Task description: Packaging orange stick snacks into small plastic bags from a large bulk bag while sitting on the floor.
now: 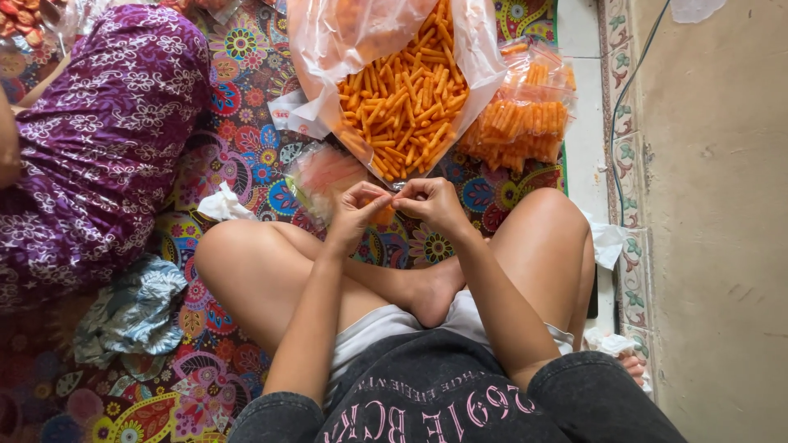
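Orange snack sticks (406,98) heaped just ahead; left hand (355,215) and right hand (433,202) pinched shut, seemingly on a small clear bag (392,195).

A person sits cross-legged on a patterned floor mat (246,98). The left hand (355,215) and right hand (433,203) meet, pinching a small clear bag (328,176). Just ahead lies an open plastic sack of orange snack sticks (406,90), with filled packets (525,123) beside it.
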